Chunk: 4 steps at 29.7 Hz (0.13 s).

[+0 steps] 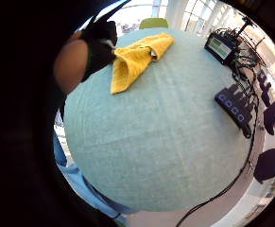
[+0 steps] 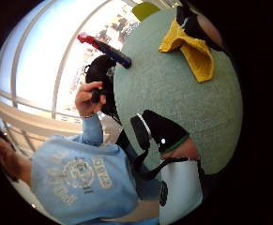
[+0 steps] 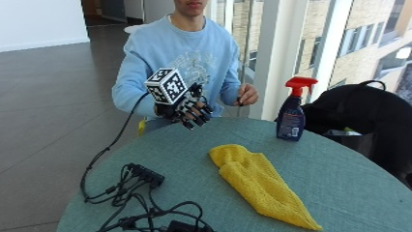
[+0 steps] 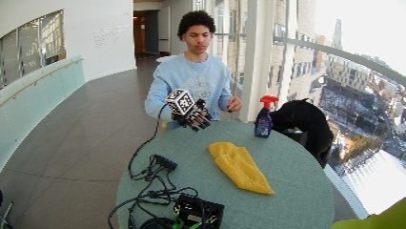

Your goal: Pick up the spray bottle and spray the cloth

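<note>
While the gloved right hand [image 3: 191, 108] hangs in the air above the near edge of the round bench [image 3: 334, 193], close to the person's chest, we see its grip holding nothing: the fingers [image 3: 203, 112] are relaxed and slightly bent, pointing down toward the green bench top without touching it. The blue spray bottle [image 3: 291, 116] with its red trigger head stands upright near the bench's edge on the window side, well apart from that hand, and nothing touches it. A black bag [image 3: 367, 121] sits just beside the bottle, off the edge of the bench. The yellow cloth [image 3: 260, 183] lies loosely folded on the bench between the bottle and us, stretching diagonally away from the person; it lies apart from the bottle and from the hand.

The person's bare left hand [image 3: 246, 94] is raised beside the chest and pinches a small dark object that we cannot make out. On the opposite side of the bench from the bottle, we see a black power strip [image 3: 147, 175] with a tangle of black cables [image 3: 138, 212]. In the wide outside view these run toward a dark device [image 4: 198, 212] at the bench's near edge.
</note>
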Tool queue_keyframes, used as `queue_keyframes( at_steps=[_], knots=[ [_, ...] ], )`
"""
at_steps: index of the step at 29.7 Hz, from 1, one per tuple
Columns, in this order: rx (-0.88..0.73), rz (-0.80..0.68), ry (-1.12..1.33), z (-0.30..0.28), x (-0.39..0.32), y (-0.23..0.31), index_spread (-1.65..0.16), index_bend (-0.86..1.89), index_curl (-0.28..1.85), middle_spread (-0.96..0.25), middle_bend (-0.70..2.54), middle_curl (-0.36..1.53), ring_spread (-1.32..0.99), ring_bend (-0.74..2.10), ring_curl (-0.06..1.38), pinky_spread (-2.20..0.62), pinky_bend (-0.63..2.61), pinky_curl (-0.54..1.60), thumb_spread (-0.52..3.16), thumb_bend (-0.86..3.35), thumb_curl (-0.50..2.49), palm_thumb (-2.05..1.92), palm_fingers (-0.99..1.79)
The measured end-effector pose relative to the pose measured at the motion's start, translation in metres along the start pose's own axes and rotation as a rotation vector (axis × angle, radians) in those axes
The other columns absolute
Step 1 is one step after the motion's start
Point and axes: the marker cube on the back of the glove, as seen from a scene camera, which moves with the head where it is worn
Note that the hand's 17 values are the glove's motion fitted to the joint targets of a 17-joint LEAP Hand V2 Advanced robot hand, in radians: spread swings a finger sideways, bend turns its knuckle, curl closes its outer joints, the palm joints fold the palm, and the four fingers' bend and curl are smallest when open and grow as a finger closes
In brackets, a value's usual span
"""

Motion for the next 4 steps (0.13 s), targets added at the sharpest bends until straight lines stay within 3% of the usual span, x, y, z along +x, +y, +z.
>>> queue_keyframes(
  at_steps=[4],
  knots=[
    [0.003,0.01,-0.018,-0.0004,0.0042,0.0044,-0.33,0.14,0.31,-0.08,0.24,0.45,0.0,0.23,0.35,0.21,0.2,0.35,1.06,-0.02,0.37,0.61,0.68]
  ],
)
